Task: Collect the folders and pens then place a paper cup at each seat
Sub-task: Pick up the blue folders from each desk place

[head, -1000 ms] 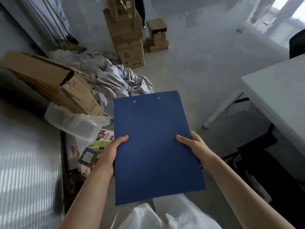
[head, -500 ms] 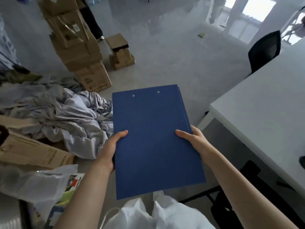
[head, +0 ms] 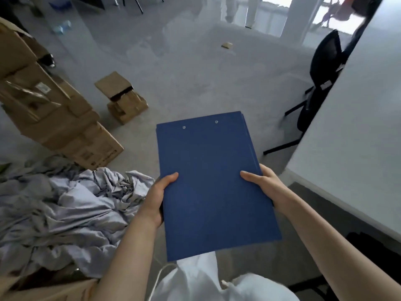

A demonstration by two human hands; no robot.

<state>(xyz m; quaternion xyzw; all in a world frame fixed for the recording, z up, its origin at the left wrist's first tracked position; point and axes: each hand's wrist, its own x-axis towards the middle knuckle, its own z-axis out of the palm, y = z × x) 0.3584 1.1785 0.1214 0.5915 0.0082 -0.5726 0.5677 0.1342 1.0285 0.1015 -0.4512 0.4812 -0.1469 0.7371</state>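
A grey floor (head: 195, 68) is filling most of the view. A white table (head: 355, 135) is occupying the right side, with a black chair (head: 321, 74) standing at its far edge. Stacked cardboard boxes (head: 50, 109) are sitting at left, with crumpled grey cloth (head: 65, 209) lying just in front of them. The stack of blue folders (head: 214, 183) is being held flat in mid-air, clear of the table. The left hand (head: 155, 198) is gripping its left edge and the right hand (head: 265, 187) its right edge, each thumb pressing on top; the remaining fingers are hidden beneath.
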